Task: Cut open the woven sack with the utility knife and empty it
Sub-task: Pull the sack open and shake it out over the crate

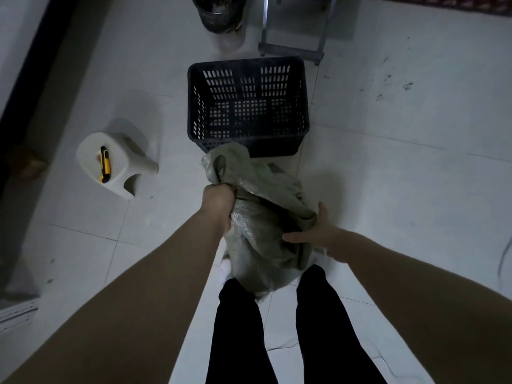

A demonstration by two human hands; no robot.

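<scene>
A grey-green woven sack [266,217] stands on the tiled floor between my legs, its top crumpled and leaning toward the basket. My left hand [219,202] grips the bunched neck of the sack in a fist. My right hand [313,231] lies on the sack's right side with thumb up and fingers spread against the fabric. A yellow and black utility knife [104,168] lies on a small white stool [116,164] at the left, away from both hands.
A dark slatted plastic basket [248,103] stands just beyond the sack. Behind it are a dark bucket [221,15] and a metal frame's legs [291,48]. A dark wall edge runs along the left. My black trouser legs [327,328] are below.
</scene>
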